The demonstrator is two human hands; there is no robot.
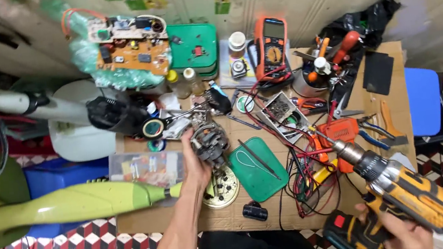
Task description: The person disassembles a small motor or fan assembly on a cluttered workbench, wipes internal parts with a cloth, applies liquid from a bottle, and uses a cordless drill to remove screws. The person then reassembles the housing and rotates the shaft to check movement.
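At the far left of the cluttered cardboard worktop [154, 218] lies a lime-green plastic housing [65, 205], its narrow end pointing toward a clear plastic box [147, 168] of small parts. Just right of that box, the left hand [195, 165] is closed around a dark metal motor [209, 142], thumb on the near side and fingers wrapped over the far side; the motor sits upright just above a round brass-coloured plate [222, 188] on the board. Beside it lies a green tray [259, 168] with tweezers across it. Behind the motor, against the wall, stand a brown circuit board [133, 53] and an orange multimeter [270, 48], whose red and black wires [297, 171] trail down over the cardboard. Further right are a tin of screwdrivers [317, 67] and blue-handled pliers [376, 134]. At the lower right, the right hand [401, 232] is clamped on the grip of a yellow-and-black cordless drill [410, 193], held in the air with its chuck pointing up-left toward the middle of the board, well apart from the motor.
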